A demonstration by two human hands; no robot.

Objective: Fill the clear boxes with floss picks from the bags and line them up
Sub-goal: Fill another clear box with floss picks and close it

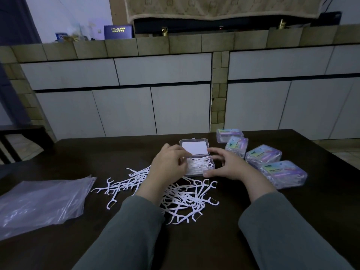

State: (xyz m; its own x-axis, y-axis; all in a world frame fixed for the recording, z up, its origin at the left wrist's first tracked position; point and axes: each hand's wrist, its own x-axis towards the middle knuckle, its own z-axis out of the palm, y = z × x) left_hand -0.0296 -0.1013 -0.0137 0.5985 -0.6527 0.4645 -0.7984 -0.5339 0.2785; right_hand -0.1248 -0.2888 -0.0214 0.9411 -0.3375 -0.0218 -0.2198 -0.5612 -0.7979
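Four closed boxes [263, 152] with coloured labels stand in a row along the right side of the dark table [311, 221], apparently already filled. A fifth, the open box [200, 164], lies at the middle of the table with its lid [194, 148] tipped back and white floss picks showing inside. Both hands are at it. The left hand [167, 164] hangs over the box's left end with its fingers curled downward toward the picks; whether it pinches any cannot be told, since the fingertips are hidden behind the hand itself. The right hand [228, 165] is spread open around the box's right end — thumb near the front corner, fingers reaching toward the hinge side — and seems to steady it rather than grip it.

Nearer the person, a loose heap of floss picks [183, 199] is scattered on the table, and an emptied clear bag [42, 203] lies flat at the left.

The step in hand looks like packing this fifth box. It appears nearly full but untidy, so the next move likely calls for pressing the picks level, adding more from the heap if room remains, then folding the lid down — with no pick caught at the rim.
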